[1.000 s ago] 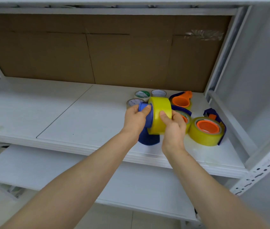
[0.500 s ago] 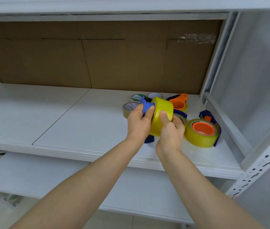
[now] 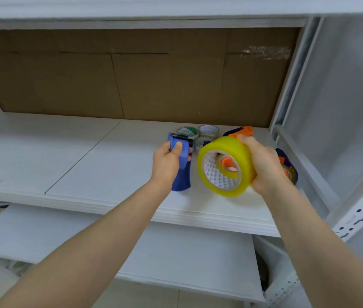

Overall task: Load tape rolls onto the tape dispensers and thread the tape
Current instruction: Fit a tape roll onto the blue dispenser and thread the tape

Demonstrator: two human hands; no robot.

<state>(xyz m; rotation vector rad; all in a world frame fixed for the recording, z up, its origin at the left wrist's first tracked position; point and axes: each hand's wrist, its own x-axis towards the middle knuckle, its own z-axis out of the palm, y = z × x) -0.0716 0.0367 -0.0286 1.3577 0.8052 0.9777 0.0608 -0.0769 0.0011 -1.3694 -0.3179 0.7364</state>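
My left hand (image 3: pixel 166 162) grips a blue tape dispenser (image 3: pixel 180 172) above the white shelf, thumb on its upper part and handle pointing down. My right hand (image 3: pixel 262 163) holds a yellow tape roll (image 3: pixel 226 166) by its outer rim, core opening facing me, a short way right of the dispenser and apart from it. Through the core an orange dispenser hub shows. Behind lie two small tape rolls (image 3: pixel 208 132) and an orange-and-blue dispenser (image 3: pixel 241 131). A loaded dispenser (image 3: pixel 289 168) is mostly hidden behind my right hand.
The white shelf (image 3: pixel 76 156) stretches left, with a brown cardboard back wall (image 3: pixel 131 81). A white metal upright (image 3: pixel 296 85) and perforated post (image 3: pixel 360 216) bound the right side. A lower shelf (image 3: pixel 176 252) lies beneath.
The yellow roll and the blue dispenser were pressed together in both hands; now they are apart, the roll moved right in my right hand, the dispenser left in my left.
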